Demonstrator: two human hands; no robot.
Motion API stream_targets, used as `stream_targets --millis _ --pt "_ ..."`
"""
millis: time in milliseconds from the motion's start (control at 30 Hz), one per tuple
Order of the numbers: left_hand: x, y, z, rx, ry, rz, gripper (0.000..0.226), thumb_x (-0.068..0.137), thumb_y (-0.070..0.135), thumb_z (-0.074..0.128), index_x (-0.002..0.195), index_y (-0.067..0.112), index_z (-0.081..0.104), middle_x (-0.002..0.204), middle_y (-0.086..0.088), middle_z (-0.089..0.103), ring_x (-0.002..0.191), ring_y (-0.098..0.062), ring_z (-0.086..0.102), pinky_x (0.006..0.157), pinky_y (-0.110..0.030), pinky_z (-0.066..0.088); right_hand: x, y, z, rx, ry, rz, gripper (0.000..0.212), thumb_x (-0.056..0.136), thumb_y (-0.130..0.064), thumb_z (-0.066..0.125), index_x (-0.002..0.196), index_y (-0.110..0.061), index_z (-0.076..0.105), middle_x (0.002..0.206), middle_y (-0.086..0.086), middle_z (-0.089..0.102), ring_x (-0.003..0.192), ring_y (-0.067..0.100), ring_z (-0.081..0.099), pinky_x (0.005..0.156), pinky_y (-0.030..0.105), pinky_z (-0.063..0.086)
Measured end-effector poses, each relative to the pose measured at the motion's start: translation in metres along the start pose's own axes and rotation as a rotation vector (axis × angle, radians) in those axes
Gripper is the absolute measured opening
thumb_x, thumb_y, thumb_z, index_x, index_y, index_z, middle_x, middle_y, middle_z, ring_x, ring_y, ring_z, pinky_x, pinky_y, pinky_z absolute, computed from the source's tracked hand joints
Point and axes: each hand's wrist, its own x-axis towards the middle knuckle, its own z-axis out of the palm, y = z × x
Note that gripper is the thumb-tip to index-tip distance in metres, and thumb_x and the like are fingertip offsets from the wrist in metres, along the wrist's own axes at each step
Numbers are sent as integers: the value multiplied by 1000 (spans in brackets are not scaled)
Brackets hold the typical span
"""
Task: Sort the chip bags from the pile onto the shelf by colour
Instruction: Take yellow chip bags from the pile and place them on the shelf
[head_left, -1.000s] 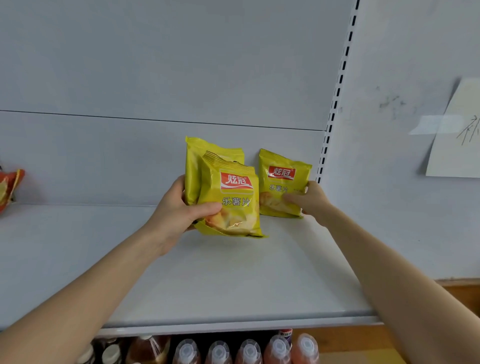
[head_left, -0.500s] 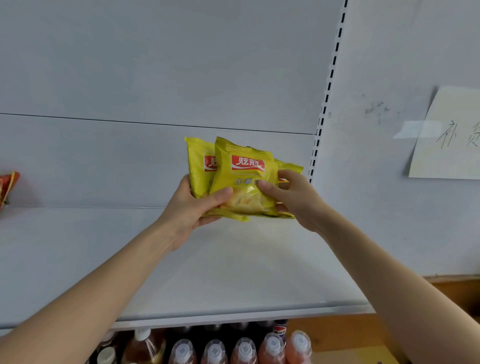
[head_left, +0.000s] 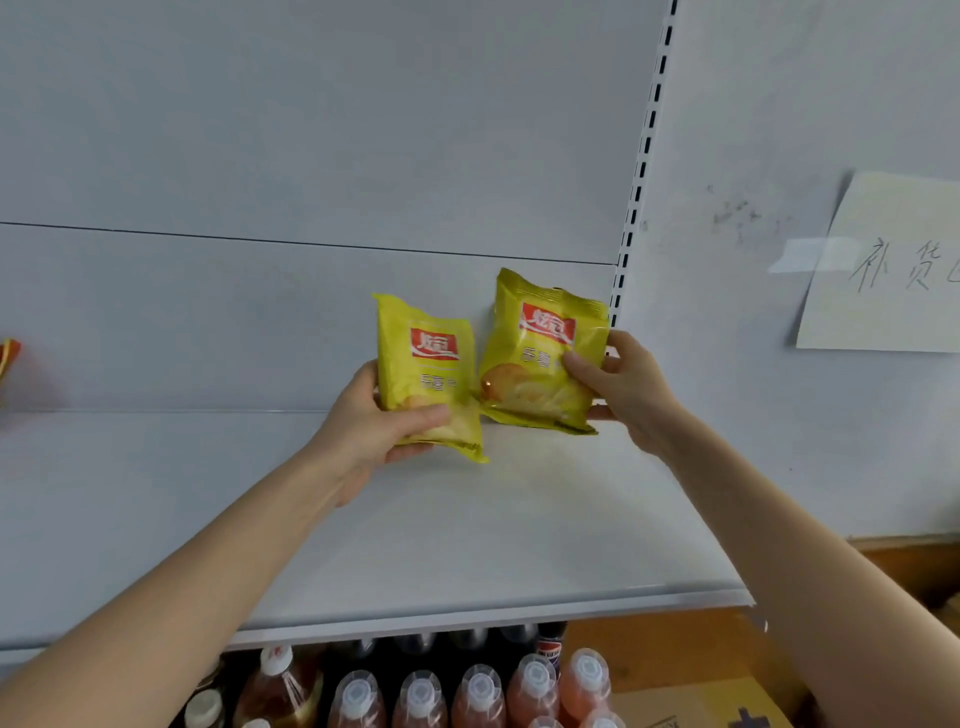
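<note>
Light is coming in bright, flat and diffuse; the source is not showing. No hard shadows are falling. Only a faint soft shade is lying on the shelf (head_left: 519, 519) below the left hand (head_left: 374, 431). A small glare spot is shining on the second yellow bag (head_left: 535, 364), just left of the right hand (head_left: 623, 395) thumb. Print on the yellow bag (head_left: 426, 374) in the left hand is smearing slightly. Bottles (head_left: 421, 696) far below both hands are sitting in dim shade. Wide-angle distortion is bending the slotted upright (head_left: 644, 156) above the right hand. The red packet (head_left: 8, 358) far left of the left hand is blurring at the frame edge.
</note>
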Motion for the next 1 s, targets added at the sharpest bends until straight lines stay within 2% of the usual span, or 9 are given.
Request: stream_targets --millis 100,200,333,433,567,633,833,933,1000 --pt "2 -2 -11 -9 104 -8 46 81 -6 65 116 18 47 98 -1 62 79 -16 63 56 -26 57 14 17 -17 -99 65 78 43 88 -13 63 125 -11 41 108 11 60 79 21 62 52 30 54" --pt "3 -4 -15 15 107 -32 42 83 -6 64 115 16 49 97 0 64 78 -16 64 51 -24 57 28 32 -12 -180 52 137 48 87 -12 63 128 -8 38 115 15 57 88 26 60 61 36 52" --pt "6 -5 -14 20 64 -90 35 84 -5 63 111 16 56 95 -1 68 77 -16 65 52 -24 57 42 38 4 -313 87 85 50 86 -17 66 127 -9 39 119 15 57 101 32 60 80 45 53" --pt "8 -6 -16 2 67 -115 33 83 -4 64 108 18 58 96 -1 68 79 -16 66 57 -27 58 47 42 6 -379 80 87 53 86 -22 66 128 -10 38 120 15 56 105 34 58 86 49 51" --pt "10 -7 -17 -32 84 -115 31 83 -4 63 97 23 58 93 2 67 76 -13 65 50 -22 56 48 43 4 -368 45 136 53 87 -24 64 130 -14 36 115 10 55 101 31 59 70 40 53" --pt "9 -7 -17 -31 75 -112 32 83 -4 63 99 23 58 94 1 68 76 -14 65 50 -22 55 50 44 4 -318 35 169 55 87 -22 64 133 -17 35 117 11 56 101 29 60 70 40 53" --pt "6 -6 -17 0 44 -121 40 81 0 66 115 18 58 105 -2 69 86 -17 66 68 -31 51 48 46 9 -395 27 162 61 89 -23 61 140 -14 28 118 16 55 97 31 59 69 37 51" --pt "4 -6 -15 15 -11 -120 34 83 2 65 110 21 60 97 3 72 76 -10 69 65 -26 52 45 42 4 -488 83 147 70 87 -33 64 141 -9 27 130 14 49 110 29 52 82 37 45" --pt "3 -5 -12 9 -56 -112 29 83 2 64 105 21 61 88 7 73 70 -6 69 59 -21 54 38 30 0 -537 218 5 65 86 -35 64 137 -6 36 127 13 52 114 26 50 90 35 41"
